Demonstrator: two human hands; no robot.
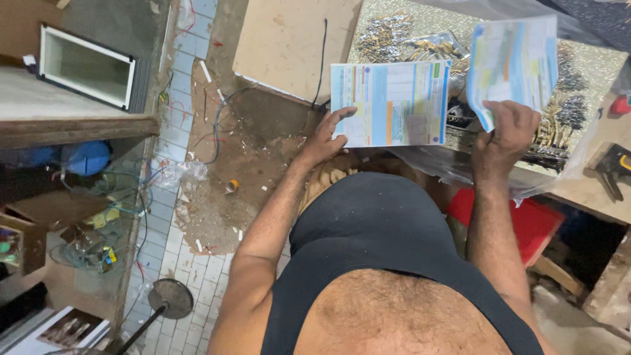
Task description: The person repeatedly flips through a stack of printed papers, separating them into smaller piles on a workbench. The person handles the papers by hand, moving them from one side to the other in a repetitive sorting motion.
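Observation:
My left hand (327, 136) grips the lower left corner of a printed paper sheet (394, 100) with blue, green and orange blocks, held flat in front of me. My right hand (503, 135) holds a second, similar printed sheet (516, 60) by its bottom edge, raised higher and tilted to the right. Both sheets hover over a shiny patterned panel wrapped in clear plastic (578, 98) that lies on the workbench.
A bare board (282, 39) with a black cable lies behind the left sheet. A white open box (85, 66) sits on a shelf at left. Wires and debris litter the tiled floor (197, 217). A red stool (532, 220) stands below the bench; a tool (614, 167) lies far right.

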